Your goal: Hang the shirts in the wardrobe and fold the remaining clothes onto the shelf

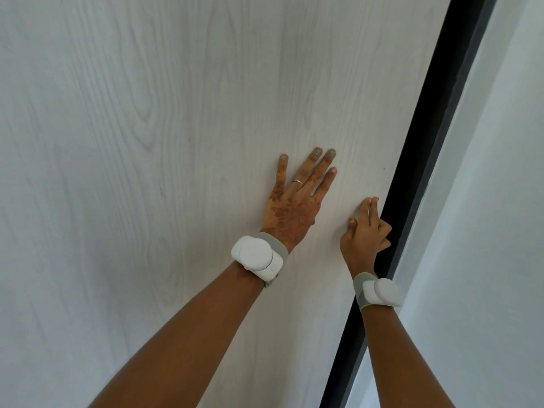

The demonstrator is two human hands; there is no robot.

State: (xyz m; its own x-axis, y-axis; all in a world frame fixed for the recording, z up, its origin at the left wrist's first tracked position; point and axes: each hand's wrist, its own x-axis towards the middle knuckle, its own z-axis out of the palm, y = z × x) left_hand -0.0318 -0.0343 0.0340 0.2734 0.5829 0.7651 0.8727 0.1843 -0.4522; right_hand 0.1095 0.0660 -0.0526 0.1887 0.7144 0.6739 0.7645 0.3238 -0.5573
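A pale wood-grain wardrobe door (153, 142) fills most of the head view, seen from close up. My left hand (297, 201) lies flat on the panel with its fingers straight and spread. My right hand (366, 231) is at the door's right edge: two fingers and the thumb touch the panel's face, and the other fingers curl around the edge onto the black frame strip (421, 172). No shirts, clothes or shelf are in view.
To the right of the black strip runs a plain white wall (494, 231). Both wrists carry white bands with small white devices.
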